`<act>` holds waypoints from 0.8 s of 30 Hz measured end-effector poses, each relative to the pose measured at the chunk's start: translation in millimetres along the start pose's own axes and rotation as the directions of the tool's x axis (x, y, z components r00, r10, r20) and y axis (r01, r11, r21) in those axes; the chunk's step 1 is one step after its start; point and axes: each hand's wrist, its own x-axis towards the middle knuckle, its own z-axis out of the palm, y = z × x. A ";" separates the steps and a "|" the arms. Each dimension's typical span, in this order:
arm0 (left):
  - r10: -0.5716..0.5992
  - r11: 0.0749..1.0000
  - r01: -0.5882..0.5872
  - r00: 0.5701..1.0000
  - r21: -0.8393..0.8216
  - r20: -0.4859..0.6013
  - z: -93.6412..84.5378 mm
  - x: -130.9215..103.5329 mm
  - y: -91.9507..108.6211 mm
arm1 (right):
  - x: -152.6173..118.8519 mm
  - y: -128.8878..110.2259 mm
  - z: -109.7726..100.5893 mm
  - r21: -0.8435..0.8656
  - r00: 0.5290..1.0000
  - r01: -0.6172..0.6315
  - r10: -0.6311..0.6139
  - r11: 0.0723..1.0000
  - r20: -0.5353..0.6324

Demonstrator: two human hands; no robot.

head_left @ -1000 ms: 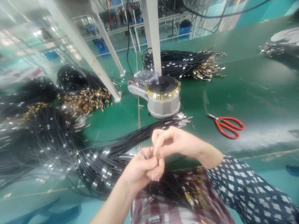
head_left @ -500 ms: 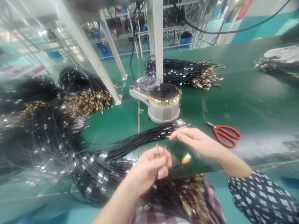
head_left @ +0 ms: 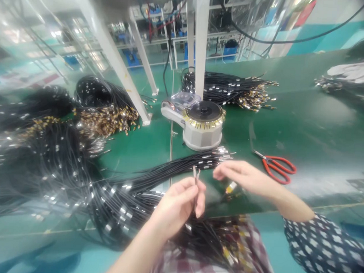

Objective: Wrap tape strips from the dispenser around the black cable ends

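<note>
My left hand [head_left: 179, 204] is closed around a thin dark cable, and its split end [head_left: 196, 174] sticks up past the fingertips as two short prongs. To its right, my right hand [head_left: 240, 176] hovers over the bench with its fingers curled together; what they hold, if anything, is hidden. Just below that hand is a brass-coloured connector [head_left: 230, 188] with a white sleeve. Beyond both hands lies a bundle of black cables [head_left: 180, 165] with silvery ends. More black cables [head_left: 204, 238] with yellowish tips rest across my lap.
A round white tape dispenser [head_left: 203, 131] with a black top stands behind the bundle. Red-handled pliers or scissors [head_left: 278, 168] lie at right on the green bench [head_left: 309, 130]. Cable heaps [head_left: 107, 117] cover the left; another bundle [head_left: 226, 90] lies behind. A white post [head_left: 200, 48] rises beside the dispenser.
My left hand has risen slightly, with the prongs of the cable end now more upright. My right hand has shifted right and a little down, away from the bundle's silvery ends.
</note>
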 end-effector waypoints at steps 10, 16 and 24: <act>0.252 0.956 -0.185 0.917 0.228 -0.310 14.7 2.0 -7.2 | -28.5 -10.5 7.5 -0.127 0.789 0.026 0.057 0.992 0.612; 0.279 0.928 -0.168 0.904 0.333 -0.323 20.2 3.1 -10.8 | -21.1 -21.4 23.3 -0.185 0.995 -0.033 0.049 0.982 0.083; 0.295 0.908 -0.161 0.901 0.387 -0.318 20.7 5.8 -17.6 | 19.3 -34.9 40.4 0.148 0.989 0.019 0.004 0.989 -0.149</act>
